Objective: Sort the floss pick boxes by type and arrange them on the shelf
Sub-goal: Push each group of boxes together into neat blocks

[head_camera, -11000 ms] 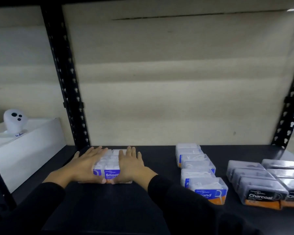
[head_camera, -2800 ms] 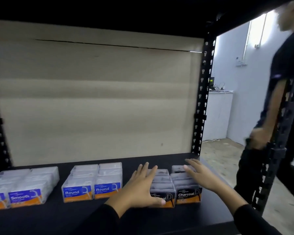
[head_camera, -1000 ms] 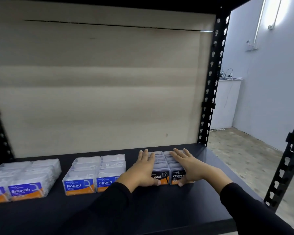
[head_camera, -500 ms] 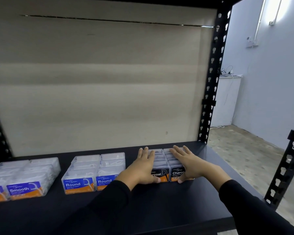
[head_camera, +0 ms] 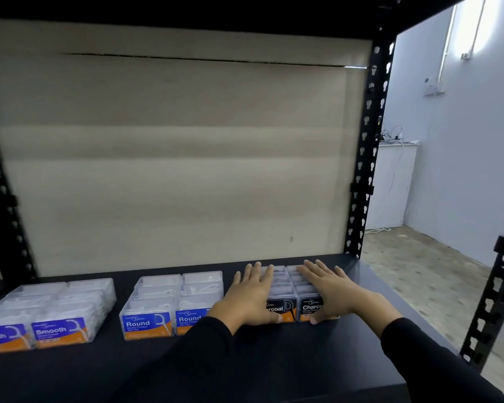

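Left hand [head_camera: 249, 298]: flat, fingers spread, pressing charcoal boxes [head_camera: 285, 289].
Right hand [head_camera: 332, 292]: flat likewise, gripping nothing.
Advice: squeeze evenly; line fronts up with round boxes [head_camera: 172, 301].

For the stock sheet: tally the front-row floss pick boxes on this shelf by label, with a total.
Smooth boxes: 2
Round boxes: 2
Charcoal boxes: 2
Total: 6 front-row boxes; the rows behind are too unclear to count.
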